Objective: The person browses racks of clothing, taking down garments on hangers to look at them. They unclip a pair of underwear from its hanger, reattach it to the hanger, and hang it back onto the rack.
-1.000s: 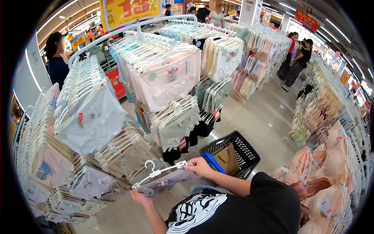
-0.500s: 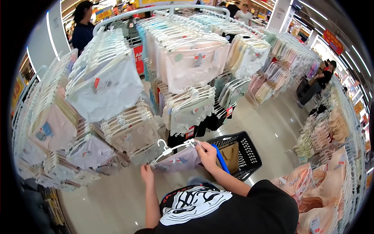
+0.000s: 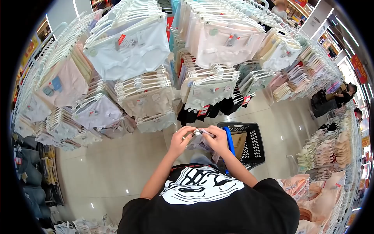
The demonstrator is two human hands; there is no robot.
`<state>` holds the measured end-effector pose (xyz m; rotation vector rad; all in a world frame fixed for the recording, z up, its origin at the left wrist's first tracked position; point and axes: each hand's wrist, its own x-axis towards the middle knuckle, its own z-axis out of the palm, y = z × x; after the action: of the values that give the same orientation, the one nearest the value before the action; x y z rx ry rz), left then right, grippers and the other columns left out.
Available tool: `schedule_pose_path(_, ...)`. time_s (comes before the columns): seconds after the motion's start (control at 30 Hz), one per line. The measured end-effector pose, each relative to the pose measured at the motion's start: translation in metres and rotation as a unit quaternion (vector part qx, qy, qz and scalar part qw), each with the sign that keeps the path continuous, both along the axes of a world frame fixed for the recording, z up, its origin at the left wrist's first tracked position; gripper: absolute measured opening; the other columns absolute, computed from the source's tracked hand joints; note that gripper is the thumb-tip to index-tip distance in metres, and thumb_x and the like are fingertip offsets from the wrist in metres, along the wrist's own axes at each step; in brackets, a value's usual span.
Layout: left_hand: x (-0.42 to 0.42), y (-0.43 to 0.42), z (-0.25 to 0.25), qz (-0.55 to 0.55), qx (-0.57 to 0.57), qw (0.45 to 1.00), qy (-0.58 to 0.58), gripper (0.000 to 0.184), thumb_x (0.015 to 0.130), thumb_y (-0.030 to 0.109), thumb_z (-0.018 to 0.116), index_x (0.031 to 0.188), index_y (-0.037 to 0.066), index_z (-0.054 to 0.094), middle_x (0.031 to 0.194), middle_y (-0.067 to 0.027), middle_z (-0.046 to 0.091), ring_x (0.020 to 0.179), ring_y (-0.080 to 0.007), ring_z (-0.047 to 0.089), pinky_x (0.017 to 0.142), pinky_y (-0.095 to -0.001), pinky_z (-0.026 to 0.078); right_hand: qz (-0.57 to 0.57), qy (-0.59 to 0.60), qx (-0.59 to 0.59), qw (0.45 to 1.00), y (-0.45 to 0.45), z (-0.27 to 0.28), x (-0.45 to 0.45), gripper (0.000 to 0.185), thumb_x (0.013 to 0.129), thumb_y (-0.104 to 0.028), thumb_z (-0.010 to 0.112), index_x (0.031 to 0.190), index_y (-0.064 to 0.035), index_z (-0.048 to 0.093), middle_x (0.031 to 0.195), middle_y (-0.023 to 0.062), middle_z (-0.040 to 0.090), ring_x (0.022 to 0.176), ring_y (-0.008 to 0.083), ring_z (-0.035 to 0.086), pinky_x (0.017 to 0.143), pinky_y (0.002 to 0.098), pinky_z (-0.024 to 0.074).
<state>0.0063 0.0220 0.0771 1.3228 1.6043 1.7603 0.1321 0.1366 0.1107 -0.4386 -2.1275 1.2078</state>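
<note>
In front of my chest, a pair of pale lilac underpants (image 3: 198, 142) hangs bunched between my hands, partly hidden by the fingers. My left hand (image 3: 180, 140) is closed, with thumb and fingers pinching at a small dark and white part by the fabric's top edge. Close beside it, my right hand (image 3: 217, 139) pinches the same bundle from the other side. The white hanger mostly cannot be made out here. Just right of my right hand stands a black shopping basket (image 3: 255, 146) with a blue handle (image 3: 230, 142) and a brown item (image 3: 240, 144) inside.
Ahead, racks carry rows of hung underwear, including white-blue briefs (image 3: 128, 48) and pale pink briefs (image 3: 230, 43). At the right, peach bras (image 3: 325, 193) hang on another rack. Folded jeans (image 3: 31, 167) are stacked at the left. A person in black (image 3: 341, 102) is farther down the aisle.
My hands have come together; before, they held the underpants stretched out along a white hanger. The view has tilted down, and the underpants are now bunched.
</note>
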Motion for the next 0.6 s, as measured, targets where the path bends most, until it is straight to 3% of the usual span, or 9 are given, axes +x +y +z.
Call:
schedule_pose_path(0.1,0.002,0.001,-0.001,-0.001,0.0,1.0,-0.016,0.02,0.074,0.002,0.055,0.093,-0.001,0.055,0.088,-0.0077,0.056,0.081,-0.0162,0.055,0.073,-0.0254,0.043,-0.021,0.01,-0.056,0.998,-0.002,-0.005,0.001,0.015,0.067,-0.002,0.059,0.082,-0.0007,0.062,0.06,0.0046,0.05,0.054,0.0102,0.046,0.049,0.0221,0.0338)
schedule_pose_path(0.17,0.003,0.004,-0.008,-0.011,-0.011,0.987,-0.158,0.016,0.074,0.001,0.056,0.09,-0.001,0.056,0.087,-0.0049,0.055,0.079,-0.0121,0.054,0.072,-0.0243,0.043,-0.025,0.027,-0.093,0.995,-0.003,-0.012,-0.004,0.014,0.068,-0.002,0.06,0.082,-0.0008,0.063,0.06,0.0033,0.049,0.054,0.0093,0.045,0.049,0.0213,0.0333)
schedule_pose_path(0.37,0.0,0.001,-0.004,0.017,-0.005,0.984,-0.176,0.012,0.076,0.002,0.055,0.088,0.001,0.055,0.081,-0.0012,0.05,0.072,-0.0066,0.05,0.057,-0.0184,0.042,-0.021,0.012,-0.322,0.946,-0.011,-0.003,-0.017,0.012,0.074,-0.006,0.061,0.084,0.0017,0.061,0.069,-0.0024,0.056,0.055,0.0007,0.044,0.047,0.014,0.032)
schedule_pose_path(0.43,-0.003,-0.004,-0.006,0.015,0.006,0.992,-0.123,0.013,0.079,0.003,0.052,0.092,0.002,0.053,0.088,-0.001,0.049,0.073,-0.006,0.048,0.057,-0.0174,0.041,0.004,0.019,-0.317,0.948,-0.013,0.002,-0.021,0.01,0.076,-0.005,0.06,0.084,0.0017,0.061,0.068,-0.0032,0.054,0.055,0.0001,0.043,0.047,0.014,0.0315)
schedule_pose_path(0.6,-0.005,-0.011,-0.004,0.053,0.024,0.989,-0.133,0.01,0.077,0.007,0.055,0.086,0.003,0.053,0.081,-0.0003,0.049,0.072,-0.0073,0.047,0.059,-0.0188,0.038,0.069,0.005,-0.225,0.972,-0.008,-0.009,-0.025,0.01,0.077,-0.004,0.057,0.084,0.002,0.06,0.066,-0.0029,0.047,0.059,0.0023,0.04,0.053,0.016,0.0316)
